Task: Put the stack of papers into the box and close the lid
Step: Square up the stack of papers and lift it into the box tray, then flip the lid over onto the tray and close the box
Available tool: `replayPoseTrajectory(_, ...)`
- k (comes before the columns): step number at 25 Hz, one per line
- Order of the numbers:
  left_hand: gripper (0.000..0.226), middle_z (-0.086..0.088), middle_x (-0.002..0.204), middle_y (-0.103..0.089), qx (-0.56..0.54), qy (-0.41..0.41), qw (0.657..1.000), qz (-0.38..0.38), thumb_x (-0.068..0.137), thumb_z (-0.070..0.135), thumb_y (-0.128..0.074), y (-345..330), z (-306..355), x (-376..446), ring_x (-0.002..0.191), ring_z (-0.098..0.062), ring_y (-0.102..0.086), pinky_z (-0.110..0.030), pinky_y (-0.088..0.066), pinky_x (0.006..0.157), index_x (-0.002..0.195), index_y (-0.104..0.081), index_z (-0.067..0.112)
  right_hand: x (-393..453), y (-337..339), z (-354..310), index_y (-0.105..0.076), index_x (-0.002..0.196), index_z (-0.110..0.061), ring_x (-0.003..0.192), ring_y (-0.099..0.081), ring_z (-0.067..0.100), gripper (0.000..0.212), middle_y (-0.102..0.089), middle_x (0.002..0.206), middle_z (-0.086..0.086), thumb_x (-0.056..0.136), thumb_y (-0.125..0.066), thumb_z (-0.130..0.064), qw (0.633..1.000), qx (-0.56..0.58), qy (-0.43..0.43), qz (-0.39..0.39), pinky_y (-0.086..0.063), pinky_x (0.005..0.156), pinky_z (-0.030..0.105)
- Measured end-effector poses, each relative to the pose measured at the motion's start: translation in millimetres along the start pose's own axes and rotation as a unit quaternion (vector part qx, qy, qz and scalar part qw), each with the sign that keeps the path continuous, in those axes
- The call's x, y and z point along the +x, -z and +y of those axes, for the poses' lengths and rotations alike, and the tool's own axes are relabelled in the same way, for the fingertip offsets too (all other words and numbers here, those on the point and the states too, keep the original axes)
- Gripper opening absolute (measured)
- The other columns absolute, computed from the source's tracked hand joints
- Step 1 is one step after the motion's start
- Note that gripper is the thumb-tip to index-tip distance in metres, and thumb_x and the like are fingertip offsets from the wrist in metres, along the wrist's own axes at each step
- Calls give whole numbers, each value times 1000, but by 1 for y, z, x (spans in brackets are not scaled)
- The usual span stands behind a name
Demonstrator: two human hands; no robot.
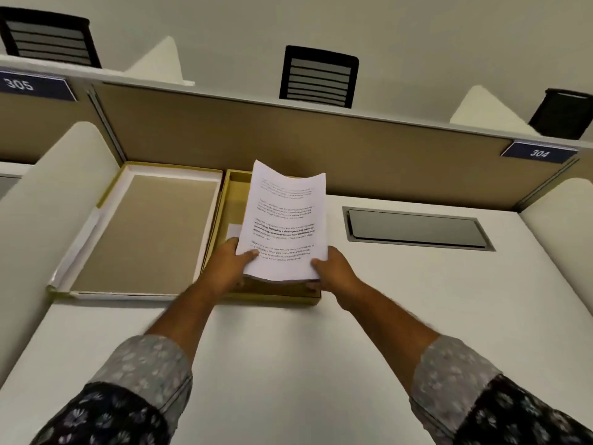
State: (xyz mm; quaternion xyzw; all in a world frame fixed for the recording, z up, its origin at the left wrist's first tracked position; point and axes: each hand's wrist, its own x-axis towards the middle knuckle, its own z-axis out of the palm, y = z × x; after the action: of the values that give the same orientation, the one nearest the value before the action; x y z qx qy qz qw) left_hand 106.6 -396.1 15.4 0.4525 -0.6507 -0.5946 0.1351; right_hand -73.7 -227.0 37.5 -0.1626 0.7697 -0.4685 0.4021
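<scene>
I hold a stack of printed white papers by its near corners, tilted up over the open box. My left hand grips the near left corner, thumb on top. My right hand grips the near right corner. The shallow yellow-gold box lies on the white desk under the papers, with a small white slip on its floor. Its lid lies upside down just left of the box, white-rimmed with a tan inside. Much of the box floor is hidden by the papers.
A grey cable hatch is set in the desk to the right. A tan partition runs behind the box, with labels 305 and 304. White curved side dividers flank the desk. Black chair backs stand beyond the partition.
</scene>
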Motion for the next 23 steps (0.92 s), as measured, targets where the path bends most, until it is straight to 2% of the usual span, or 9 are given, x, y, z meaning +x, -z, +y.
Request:
replayPoseTrajectory(3, 48, -9, 137, -69, 25, 57, 997, 34, 103, 29, -66, -2, -17, 28, 107, -30, -70, -42, -64, 70, 146, -52, 13, 36, -25, 0, -48, 148, -10, 124, -63, 32, 44, -59, 146, 10, 107, -56, -23, 999, 0, -54, 6, -66, 88, 42)
replayPoseTrajectory(6, 52, -13, 143, -67, 112, 54, 990, 65, 102, 31, -66, -15, -43, 40, 121, -35, -68, -43, -57, 94, 146, -50, 8, 61, -46, 21, -48, 141, -5, 104, -65, 27, 37, -58, 142, 17, 109, -52, -23, 989, -123, -65, 56, -63, 80, 37)
replayPoseTrajectory(9, 54, -10, 140, -69, 139, 32, 987, 73, 100, 35, -67, -20, -55, 42, 121, -33, -68, -38, -55, 93, 144, -51, 10, 72, -56, 40, -44, 123, -13, 106, -69, 35, 16, -60, 130, 18, 110, -48, -21, 982, -157, -60, 90, -62, 91, 51)
replayPoseTrajectory(11, 55, -7, 138, -70, 150, 17, 986, 75, 98, 36, -68, -22, -58, 40, 118, -30, -70, -37, -57, 90, 144, -51, 11, 74, -55, 45, -42, 120, -14, 106, -70, 38, 13, -62, 124, 17, 109, -47, -20, 981, -169, -37, 91, -61, 92, 56)
replayPoseTrajectory(13, 55, -8, 135, -70, 175, 6, 981, 86, 97, 37, -67, -24, -58, 37, 117, -31, -70, -43, -61, 93, 142, -51, 10, 75, -53, 45, -44, 121, -12, 103, -70, 36, 14, -62, 120, 15, 109, -47, -20, 979, -183, -26, 89, -62, 90, 55)
replayPoseTrajectory(17, 54, -9, 136, -70, 173, -7, 980, 99, 97, 37, -67, -22, -53, 34, 118, -31, -70, -49, -63, 95, 141, -53, 9, 71, -48, 35, -43, 138, -5, 106, -71, 38, 36, -61, 125, 14, 110, -48, -27, 974, -216, -42, 57, -63, 90, 52)
replayPoseTrajectory(20, 52, -7, 138, -70, 148, -11, 983, 107, 97, 35, -69, -21, -50, 23, 119, -29, -70, -46, -63, 96, 140, -56, 10, 58, -37, 31, -41, 153, -8, 121, -68, 37, 57, -60, 143, 14, 107, -53, -40, 967, -253, -35, 2, -58, 103, 45)
replayPoseTrajectory(21, 52, -7, 139, -69, 144, -13, 983, 109, 96, 35, -69, -21, -48, 18, 120, -28, -70, -47, -63, 96, 141, -56, 12, 50, -33, 31, -44, 154, -11, 120, -68, 35, 61, -62, 144, 12, 105, -55, -46, 967, -251, -31, -13, -58, 105, 44)
replayPoseTrajectory(23, 54, -7, 140, -68, 154, -17, 982, 111, 95, 36, -70, -24, -45, 7, 121, -29, -68, -50, -62, 97, 142, -56, 13, 31, -24, 32, -54, 147, -15, 109, -73, 28, 61, -70, 133, 8, 101, -59, -54, 971, -238, -30, -22, -60, 99, 40)
